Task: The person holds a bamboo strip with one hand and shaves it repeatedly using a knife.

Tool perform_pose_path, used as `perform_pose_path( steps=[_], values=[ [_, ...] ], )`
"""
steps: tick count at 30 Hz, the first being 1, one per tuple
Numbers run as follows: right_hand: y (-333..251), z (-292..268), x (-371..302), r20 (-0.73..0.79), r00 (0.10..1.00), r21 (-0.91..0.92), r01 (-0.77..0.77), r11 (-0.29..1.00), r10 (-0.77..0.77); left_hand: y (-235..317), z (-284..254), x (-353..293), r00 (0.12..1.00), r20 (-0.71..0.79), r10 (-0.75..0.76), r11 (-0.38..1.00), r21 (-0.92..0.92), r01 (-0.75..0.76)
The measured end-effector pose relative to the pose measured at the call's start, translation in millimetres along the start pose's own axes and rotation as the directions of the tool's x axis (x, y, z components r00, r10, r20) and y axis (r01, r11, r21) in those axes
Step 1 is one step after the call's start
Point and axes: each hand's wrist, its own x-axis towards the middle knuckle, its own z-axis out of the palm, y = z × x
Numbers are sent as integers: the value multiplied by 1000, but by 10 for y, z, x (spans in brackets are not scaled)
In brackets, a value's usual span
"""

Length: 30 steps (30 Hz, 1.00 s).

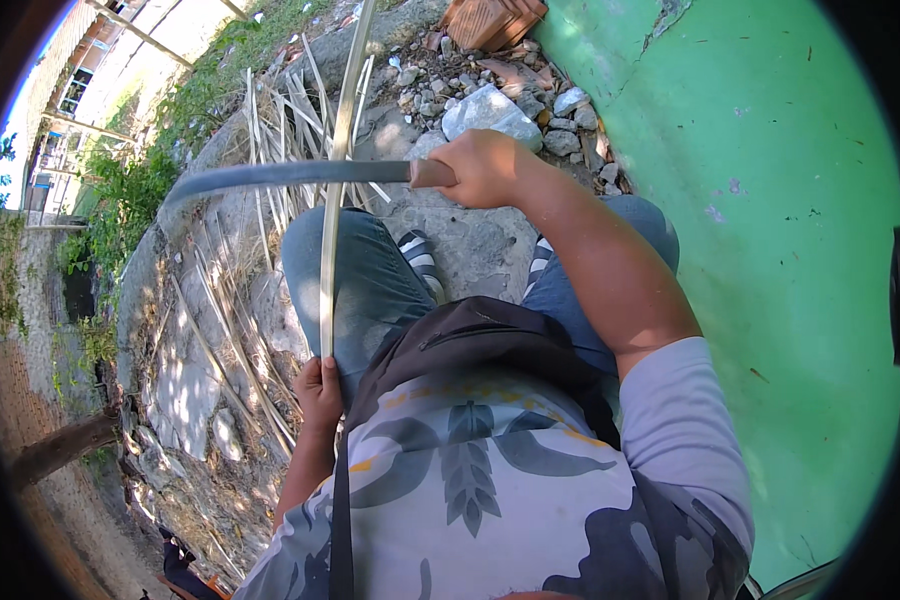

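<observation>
My right hand [480, 168] is closed round the short wooden handle of a machete [280, 174], its long dark blade pointing left and curving at the tip. Across my left thigh runs a long pale bamboo strip [332, 250], standing lengthwise from my lap up past the top of the picture. The blade crosses over this strip above my knee; whether the two touch I cannot tell. Beside my left hip, my left hand [319, 390] pinches the strip near its lower end.
Many loose pale strips [270, 130] lie on the rocky ground at left, with more split strips [235, 320] nearer. Rubble [490, 110] and orange bricks [490, 22] are ahead. A green painted surface [770, 250] spans the right. A trunk or post [65, 450] juts in at far left.
</observation>
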Motion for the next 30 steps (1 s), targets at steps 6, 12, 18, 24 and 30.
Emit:
perform_pose_path(
  steps=[6,12,18,24,30],
  values=[
    [54,-54,45,123,992,-219,1,976,27,69,19,-16,999,23,-24,999,-41,25],
    [424,-220,-49,-101,916,127,-376,918,389,81,65,-16,1000,-15,-2,999,-43,1],
    [162,-53,-14,-144,978,67,-144,987,152,42,21,4,1000,-1,0,1000,-12,0],
    [-20,-169,8,86,994,-251,-40,967,63,128,21,-27,1000,1,12,1000,-3,-12],
    [689,-180,-6,-172,886,213,-393,894,431,159,6,17,999,30,33,999,36,-34]
  ],
)
